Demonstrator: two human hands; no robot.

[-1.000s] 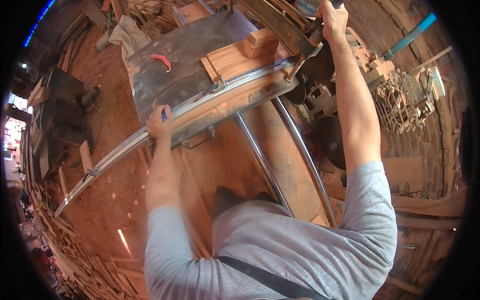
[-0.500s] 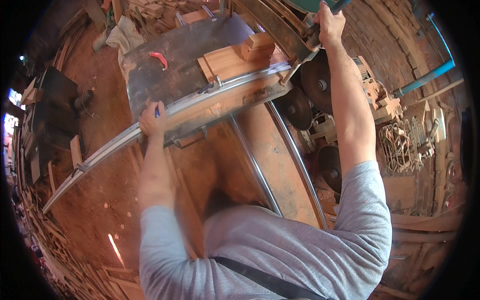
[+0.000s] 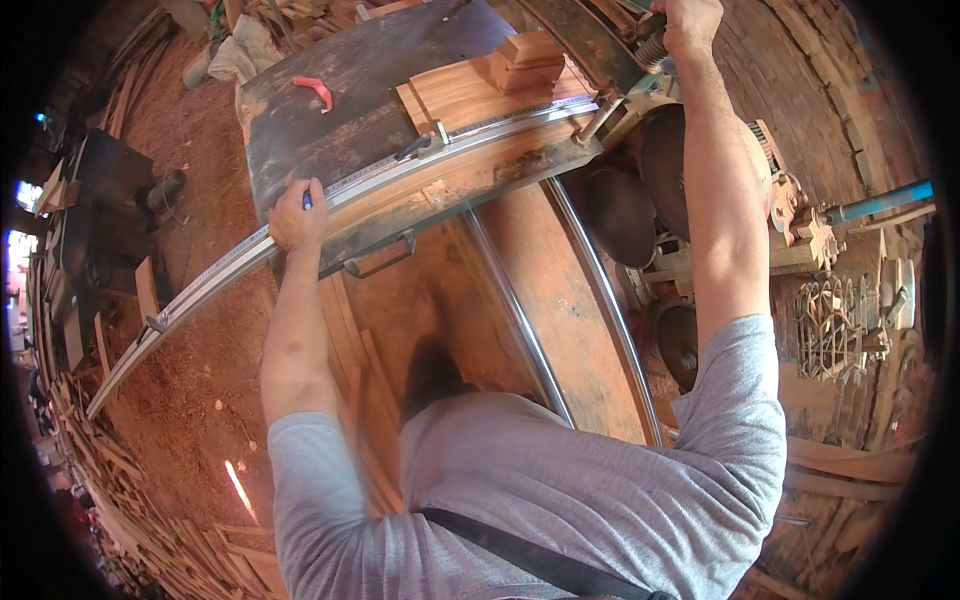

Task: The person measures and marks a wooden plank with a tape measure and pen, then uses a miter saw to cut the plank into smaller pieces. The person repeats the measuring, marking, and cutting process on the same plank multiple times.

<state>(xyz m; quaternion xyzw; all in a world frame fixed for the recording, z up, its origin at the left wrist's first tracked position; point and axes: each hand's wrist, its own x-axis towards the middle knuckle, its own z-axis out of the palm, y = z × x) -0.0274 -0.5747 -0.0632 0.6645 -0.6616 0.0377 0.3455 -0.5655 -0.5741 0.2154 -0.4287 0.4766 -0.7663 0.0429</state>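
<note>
My left hand (image 3: 298, 215) is closed over the long metal fence rail (image 3: 380, 178) at the near edge of a dark sliding table (image 3: 350, 120). A small blue pen-like thing (image 3: 307, 201) shows at its thumb. My right hand (image 3: 692, 28), partly cut off by the upper edge, is closed round a dark handle (image 3: 655, 22) on the machine at the top right. On the table, a flat wooden board (image 3: 450, 98) lies against the fence with stacked wood blocks (image 3: 527, 65) on it. A metal stop (image 3: 440, 132) sits on the rail near the board.
A red curved handle-like thing (image 3: 315, 90) lies on the table. Large dark discs (image 3: 618, 215) stand at the right, beside two shiny guide rails (image 3: 605, 295). Wood strips (image 3: 350, 370) lie below the table. A dark cabinet-like box (image 3: 105, 200) stands at the left.
The table, with the fence and wood, has slid a little away from me along the guide rails. Both hands have moved forward with their grips kept. The view has shifted slightly.
</note>
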